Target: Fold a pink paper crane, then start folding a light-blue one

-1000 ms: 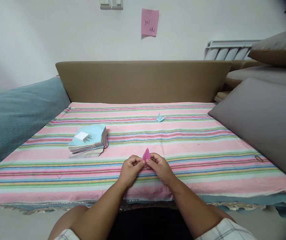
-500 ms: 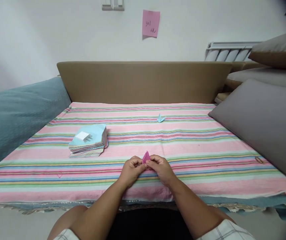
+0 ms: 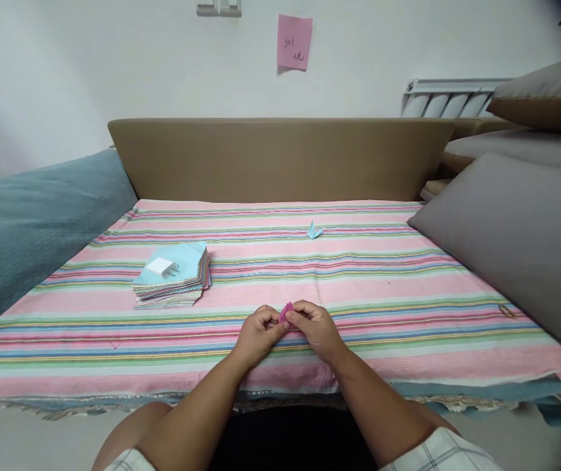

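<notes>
Magenta folded paper point(image 3: 285, 312), one: pinched between left hand point(image 3: 255, 336) and right hand point(image 3: 318, 331), both closed firmly on it, at six o'clock over the striped cloth point(image 3: 383, 284). Pale-blue folded piece point(image 3: 312, 231), one: at one o'clock from it. Paper stack point(image 3: 178, 292) bearing white plug adapter point(image 3: 160, 265): between nine and ten o'clock.

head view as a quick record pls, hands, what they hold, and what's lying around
left hand: pinching pink paper, at its left side
right hand: pinching the same paper, thumb across its front
pink paper: small, folded, partly hidden by fingers
paper stack: left of the hands, light blue sheet on top
white plug adapter: lying on the stack
light blue folded paper: beyond the hands, on the striped cloth
gray cushion: right side
pink note: on the wall
</notes>
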The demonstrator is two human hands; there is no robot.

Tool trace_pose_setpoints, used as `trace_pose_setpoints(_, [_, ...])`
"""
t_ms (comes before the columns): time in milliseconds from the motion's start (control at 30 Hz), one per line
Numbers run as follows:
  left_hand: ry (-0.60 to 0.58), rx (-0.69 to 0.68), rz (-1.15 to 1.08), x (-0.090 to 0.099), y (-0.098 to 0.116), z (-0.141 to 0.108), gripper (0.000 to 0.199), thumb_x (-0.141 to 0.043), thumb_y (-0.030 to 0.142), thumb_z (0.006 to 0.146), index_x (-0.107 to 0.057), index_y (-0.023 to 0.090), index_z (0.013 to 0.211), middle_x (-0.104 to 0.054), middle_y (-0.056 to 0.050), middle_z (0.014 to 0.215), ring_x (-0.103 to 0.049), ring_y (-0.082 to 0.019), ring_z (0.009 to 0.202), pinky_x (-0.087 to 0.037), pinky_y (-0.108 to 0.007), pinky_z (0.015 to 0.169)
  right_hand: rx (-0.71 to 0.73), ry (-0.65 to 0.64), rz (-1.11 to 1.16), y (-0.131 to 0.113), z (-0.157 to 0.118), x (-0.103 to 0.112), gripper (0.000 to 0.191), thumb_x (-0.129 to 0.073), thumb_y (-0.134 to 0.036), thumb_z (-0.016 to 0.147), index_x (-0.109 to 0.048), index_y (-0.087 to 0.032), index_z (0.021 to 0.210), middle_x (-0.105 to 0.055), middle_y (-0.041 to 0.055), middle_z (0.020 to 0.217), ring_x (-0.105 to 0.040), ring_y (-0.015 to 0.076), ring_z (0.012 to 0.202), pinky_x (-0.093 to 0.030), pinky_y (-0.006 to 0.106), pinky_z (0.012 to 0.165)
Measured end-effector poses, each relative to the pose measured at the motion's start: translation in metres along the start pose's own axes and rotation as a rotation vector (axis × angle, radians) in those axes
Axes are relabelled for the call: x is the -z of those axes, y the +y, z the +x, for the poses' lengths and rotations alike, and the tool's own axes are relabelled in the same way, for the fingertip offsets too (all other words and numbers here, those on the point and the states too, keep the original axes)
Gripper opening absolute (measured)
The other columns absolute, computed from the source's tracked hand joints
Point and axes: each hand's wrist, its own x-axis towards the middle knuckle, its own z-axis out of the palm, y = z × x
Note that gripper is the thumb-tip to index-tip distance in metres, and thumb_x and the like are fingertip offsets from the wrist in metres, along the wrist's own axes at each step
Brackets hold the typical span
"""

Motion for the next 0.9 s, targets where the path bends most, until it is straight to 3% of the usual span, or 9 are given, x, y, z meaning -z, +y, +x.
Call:
trace_pose_setpoints(200, [0.009,0.034,-0.088,-0.001,-0.002,0.000,0.020,-0.073,0.036,0.066,-0.067,0.017,0.063,-0.054,0.000,0.069,-0.051,-0.012,0.068,-0.041,-0.024,0.068,-0.006,-0.002,-0.027,-0.001,-0.001,-0.002,0.015,-0.070,-0.035,0.069,-0.068,-0.020,0.072,-0.062,-0.0004,0.071,-0.055,0.0144,0.069,-0.044,0.028,0.068])
trace_pose_setpoints(333, [-0.043,0.220,-0.415,-0.003,0.000,-0.002,0.025,-0.079,0.035,0.059,-0.066,0.015,0.065,-0.061,-0.001,0.068,-0.056,-0.013,0.065,-0.045,-0.027,0.067,-0.065,-0.030,0.100,0.002,-0.003,0.000,0.027,-0.067,-0.040,0.072,-0.068,-0.022,0.091,-0.064,0.0001,0.075,-0.054,0.0123,0.064,-0.045,0.027,0.063])
trace_pose_setpoints(467, [-0.065,0.343,-0.580,-0.006,0.008,-0.004,0.028,-0.083,0.031,0.054,-0.066,0.012,0.067,-0.064,-0.003,0.066,-0.060,-0.014,0.065,-0.047,-0.027,0.065,-0.080,-0.069,0.165,0.006,-0.002,0.003,0.028,-0.065,-0.040,0.075,-0.068,-0.020,0.093,-0.062,-0.0004,0.069,-0.050,0.0091,0.056,-0.043,0.024,0.055])
trace_pose_setpoints(700, [-0.032,0.382,-0.693,-0.006,0.011,-0.004,0.030,-0.085,0.025,0.051,-0.065,0.011,0.068,-0.064,-0.001,0.063,-0.060,-0.010,0.060,-0.048,-0.023,0.063,-0.098,-0.015,0.207,0.007,0.001,0.001,0.027,-0.070,-0.039,0.070,-0.066,-0.019,0.088,-0.060,-0.0027,0.063,-0.052,0.0082,0.051,-0.045,0.023,0.051])
trace_pose_setpoints(900, [-0.028,0.404,-0.736,-0.005,0.007,-0.003,0.031,-0.085,0.024,0.052,-0.064,0.010,0.070,-0.066,-0.003,0.067,-0.063,-0.012,0.066,-0.049,-0.021,0.064,-0.087,-0.022,0.235,0.008,0.001,0.001,0.025,-0.070,-0.035,0.071,-0.065,-0.020,0.089,-0.059,-0.0035,0.063,-0.053,0.0078,0.052,-0.047,0.022,0.053])
